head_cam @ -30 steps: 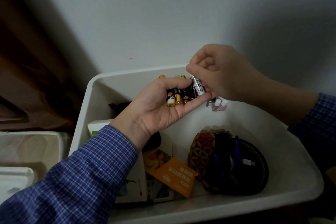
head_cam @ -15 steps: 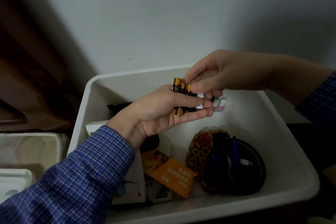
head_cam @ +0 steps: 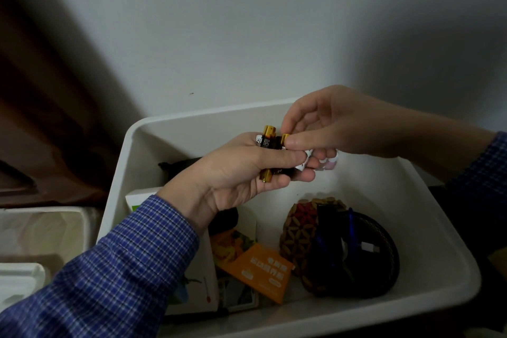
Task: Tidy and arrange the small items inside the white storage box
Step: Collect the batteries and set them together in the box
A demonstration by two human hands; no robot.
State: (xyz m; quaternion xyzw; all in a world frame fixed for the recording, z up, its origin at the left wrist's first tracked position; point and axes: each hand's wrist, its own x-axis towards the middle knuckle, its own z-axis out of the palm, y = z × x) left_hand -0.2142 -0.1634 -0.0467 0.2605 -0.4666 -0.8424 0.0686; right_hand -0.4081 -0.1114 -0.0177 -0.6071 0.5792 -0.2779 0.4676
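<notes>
Black-and-gold batteries (head_cam: 270, 143), one with a white wrapper, sit in the left hand (head_cam: 241, 175) above a white storage box (head_cam: 428, 230). Both sleeves (head_cam: 109, 277) carry a blue check crossed with fine white lines. Against the box's right wall lies a round mat (head_cam: 297, 223) patterned in tan petal shapes with a red patch, beside a black coil (head_cam: 381, 263) with blue cord. Toward the near edge rests an orange card (head_cam: 260, 271) with white print, next to a white packet (head_cam: 196, 291) showing green. The wall (head_cam: 247, 22) behind is pale grey.

Head view, close, looking down.
</notes>
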